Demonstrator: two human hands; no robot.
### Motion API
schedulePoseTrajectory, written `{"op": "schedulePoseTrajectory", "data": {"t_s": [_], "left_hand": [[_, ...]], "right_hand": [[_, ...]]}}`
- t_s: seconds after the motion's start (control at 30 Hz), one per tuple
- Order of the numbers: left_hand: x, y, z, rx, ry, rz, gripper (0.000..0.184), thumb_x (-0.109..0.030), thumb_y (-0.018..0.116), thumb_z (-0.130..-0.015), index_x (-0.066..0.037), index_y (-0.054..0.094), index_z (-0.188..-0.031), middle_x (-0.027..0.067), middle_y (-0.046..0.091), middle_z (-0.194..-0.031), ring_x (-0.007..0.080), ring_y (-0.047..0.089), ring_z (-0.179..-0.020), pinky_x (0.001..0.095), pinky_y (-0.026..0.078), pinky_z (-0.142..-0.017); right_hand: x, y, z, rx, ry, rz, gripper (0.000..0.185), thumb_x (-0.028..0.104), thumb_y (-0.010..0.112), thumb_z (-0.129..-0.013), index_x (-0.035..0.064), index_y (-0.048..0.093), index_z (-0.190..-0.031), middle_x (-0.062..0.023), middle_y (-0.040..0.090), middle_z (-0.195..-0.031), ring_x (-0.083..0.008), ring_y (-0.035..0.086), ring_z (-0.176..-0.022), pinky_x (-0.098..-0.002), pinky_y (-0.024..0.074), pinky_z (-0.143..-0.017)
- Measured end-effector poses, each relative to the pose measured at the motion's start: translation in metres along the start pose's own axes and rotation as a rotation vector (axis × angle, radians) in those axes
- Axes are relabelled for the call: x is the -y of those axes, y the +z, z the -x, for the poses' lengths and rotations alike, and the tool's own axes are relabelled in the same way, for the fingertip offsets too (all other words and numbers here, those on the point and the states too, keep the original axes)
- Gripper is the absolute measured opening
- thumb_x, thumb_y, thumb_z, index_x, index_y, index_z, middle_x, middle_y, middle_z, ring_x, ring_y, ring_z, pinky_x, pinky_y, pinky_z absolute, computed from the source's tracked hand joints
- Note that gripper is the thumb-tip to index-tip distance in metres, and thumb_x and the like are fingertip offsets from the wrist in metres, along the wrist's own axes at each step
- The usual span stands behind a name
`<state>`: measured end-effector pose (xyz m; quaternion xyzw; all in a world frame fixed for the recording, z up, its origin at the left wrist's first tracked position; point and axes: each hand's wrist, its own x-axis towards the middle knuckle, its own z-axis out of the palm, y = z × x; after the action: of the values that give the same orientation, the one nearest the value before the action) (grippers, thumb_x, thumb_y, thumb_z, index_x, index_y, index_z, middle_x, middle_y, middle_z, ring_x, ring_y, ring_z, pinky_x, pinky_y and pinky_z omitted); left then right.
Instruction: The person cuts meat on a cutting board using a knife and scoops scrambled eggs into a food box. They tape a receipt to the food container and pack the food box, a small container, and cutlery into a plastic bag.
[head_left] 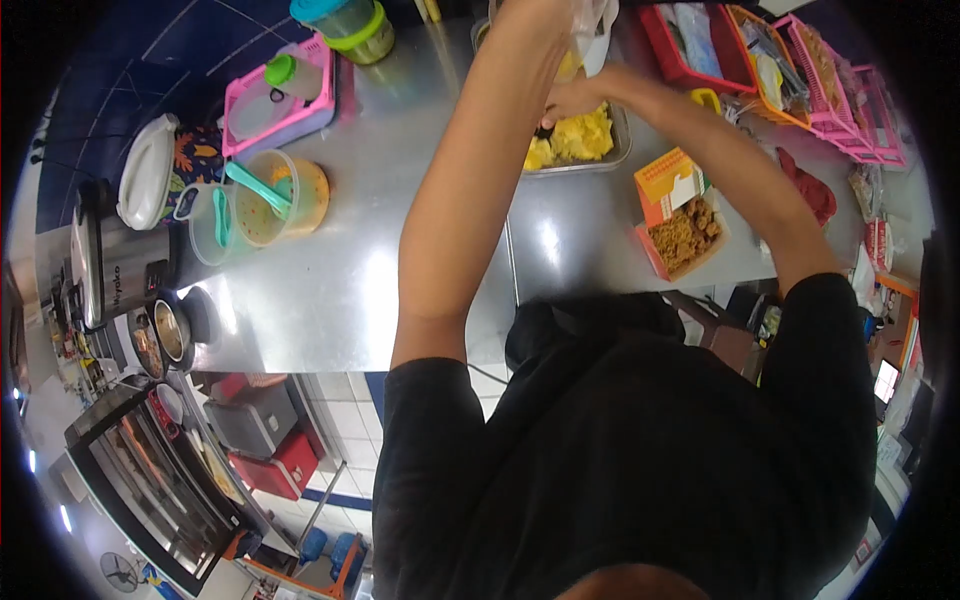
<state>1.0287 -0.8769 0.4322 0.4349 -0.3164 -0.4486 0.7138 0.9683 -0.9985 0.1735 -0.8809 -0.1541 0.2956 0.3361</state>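
My left forearm reaches up to the top edge, where the hand is cut off; clear plastic (583, 22) shows beside the wrist. My right hand (572, 102) is over a metal tray (622, 150) of yellow food (584, 136), its fingers curled together by a small dark thing I cannot make out. A white utensil or piece of plastic (598, 50) stands just above that hand. Below my right forearm, an open orange and white box (655, 205) holds brown noodle-like food (686, 236).
At the left stand tubs with teal spoons (285, 200), a pink basket (328, 95), a green-lidded container (365, 42) and a cooker (125, 270). Red (690, 75) and pink baskets (850, 135) line the right. The metal counter's front edge (300, 371) runs near my body.
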Motion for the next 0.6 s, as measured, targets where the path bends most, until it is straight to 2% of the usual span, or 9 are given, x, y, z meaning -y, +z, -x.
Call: {"op": "schedulePoseTrajectory", "data": {"t_s": [0.07,0.2,0.27,0.33,0.37,0.4,0.47,0.5,0.6], "left_hand": [[0.001,0.003,-0.006,-0.077,-0.111,0.037,0.029,-0.023,0.052,-0.098,0.003,0.064,-0.096,0.0136,0.068,-0.082,0.0211,0.061,-0.058,0.0358,0.058,-0.06],[-0.005,0.005,0.0,-0.112,-0.067,0.02,0.027,-0.023,0.052,-0.099,0.001,0.064,-0.098,0.0138,0.067,-0.082,0.0209,0.061,-0.058,0.0343,0.057,-0.059],[0.006,-0.001,-0.01,-0.082,-0.113,0.051,0.027,-0.023,0.053,-0.099,0.001,0.064,-0.098,0.0136,0.067,-0.082,0.0212,0.062,-0.059,0.0344,0.057,-0.059],[0.009,-0.002,-0.015,-0.043,-0.08,0.1,0.025,-0.022,0.053,-0.098,0.0,0.064,-0.098,0.0135,0.067,-0.082,0.0213,0.062,-0.06,0.0343,0.057,-0.059],[0.005,0.0,-0.014,-0.061,-0.093,0.082,0.024,-0.022,0.053,-0.098,0.0,0.063,-0.098,0.0128,0.065,-0.081,0.0207,0.061,-0.061,0.0337,0.057,-0.059],[0.001,0.003,-0.014,-0.049,-0.086,0.078,0.024,-0.022,0.053,-0.098,0.0,0.063,-0.098,0.0128,0.065,-0.081,0.0207,0.061,-0.061,0.0337,0.057,-0.059],[-0.002,0.006,-0.012,-0.11,-0.092,0.077,0.023,-0.021,0.054,-0.098,0.0,0.062,-0.098,0.0116,0.064,-0.08,0.0195,0.061,-0.061,0.0337,0.057,-0.06],[0.002,0.001,-0.018,-0.043,-0.076,0.101,0.022,-0.02,0.054,-0.098,-0.001,0.062,-0.099,0.0107,0.063,-0.08,0.0187,0.06,-0.061,0.034,0.059,-0.062],[0.001,0.003,-0.013,-0.072,-0.064,0.078,0.02,-0.02,0.053,-0.098,-0.001,0.062,-0.098,0.0104,0.063,-0.081,0.0179,0.059,-0.061,0.0343,0.059,-0.063]], "right_hand": [[0.008,0.001,0.013,-0.046,0.057,-0.063,0.02,0.017,0.062,-0.099,0.0002,0.067,-0.108,-0.0062,0.067,-0.086,-0.0176,0.061,-0.079,-0.0354,0.0491,-0.072],[0.022,-0.004,0.029,-0.01,0.203,-0.203,0.021,0.02,0.061,-0.1,0.0004,0.067,-0.106,-0.0039,0.063,-0.082,-0.0166,0.058,-0.076,-0.034,0.0486,-0.072],[0.035,-0.003,0.03,0.04,0.235,-0.203,0.023,0.021,0.062,-0.098,0.0012,0.068,-0.109,-0.0077,0.069,-0.087,-0.0209,0.064,-0.081,-0.0374,0.0509,-0.074],[0.066,-0.003,0.04,-0.081,0.303,0.117,0.026,0.024,0.06,-0.099,0.0036,0.067,-0.114,-0.0137,0.071,-0.095,-0.0271,0.068,-0.092,-0.0435,0.0505,-0.078],[0.07,0.004,0.039,-0.143,0.32,0.177,0.031,0.028,0.06,-0.097,0.0014,0.069,-0.11,-0.0189,0.071,-0.099,-0.0325,0.068,-0.093,-0.0437,0.0517,-0.079],[0.073,0.012,0.037,-0.155,0.326,0.184,0.031,0.028,0.06,-0.097,0.0014,0.069,-0.11,-0.0189,0.071,-0.099,-0.0325,0.068,-0.093,-0.0437,0.0517,-0.079],[0.094,0.029,0.028,-0.246,0.46,0.39,0.049,0.045,0.059,-0.096,-0.001,0.071,-0.107,-0.0215,0.071,-0.104,-0.0357,0.066,-0.102,-0.0485,0.0503,-0.087],[0.113,0.031,0.027,-0.25,0.465,0.383,0.049,0.045,0.059,-0.096,-0.001,0.071,-0.107,-0.0215,0.071,-0.104,-0.0357,0.066,-0.102,-0.0485,0.0503,-0.087],[0.154,0.033,0.021,-0.281,0.635,0.36,0.065,0.058,0.059,-0.09,-0.0027,0.072,-0.108,-0.0235,0.07,-0.106,-0.0392,0.061,-0.111,-0.0549,0.0458,-0.094]]}}
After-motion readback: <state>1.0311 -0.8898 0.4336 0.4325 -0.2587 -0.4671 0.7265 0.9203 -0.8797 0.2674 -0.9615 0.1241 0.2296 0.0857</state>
